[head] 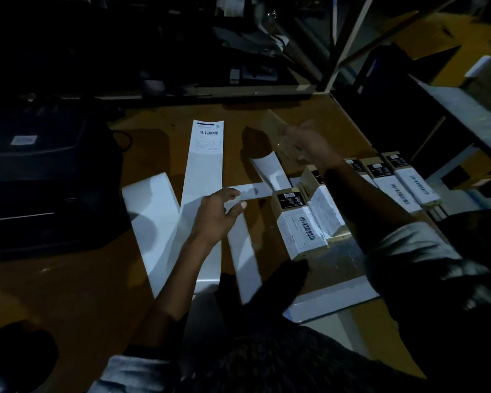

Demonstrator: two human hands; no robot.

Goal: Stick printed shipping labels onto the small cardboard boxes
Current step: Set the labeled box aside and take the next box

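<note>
On the brown table (97, 285), in dim light, lots of white paper strips. In the middle, one long strip of label paper (203, 171) lying flat, with a printed shipping label (207, 137) and its bar code at the far end. Left of it, a wide blank sheet (150, 219). Over the near part of the long strip, the left hand (214, 215), fingers loosely spread and bent a little, thumb and first finger touching the end of a thin white strip (254, 191) that runs sideways toward the boxes; hard to tell if pinching it or only resting on it. Farther back and to the right, the right hand (313, 146) lifted above the table, fingers curled round a small cardboard box (285, 137), blurry and tilted. Just under that hand, a curled piece of white backing paper (268, 168). Near the middle right, a labeled box (298, 222) lying on the table, white label with bar code on top, touching another labeled box (325, 208) beside it. Farther right, a row of boxes (400, 182) side by side, each with a dark sticker and a white label. On the left, a big black printer (43, 177), dark and hard to see. At the back, dark shelves (238, 52) with things too dim to tell.
</note>
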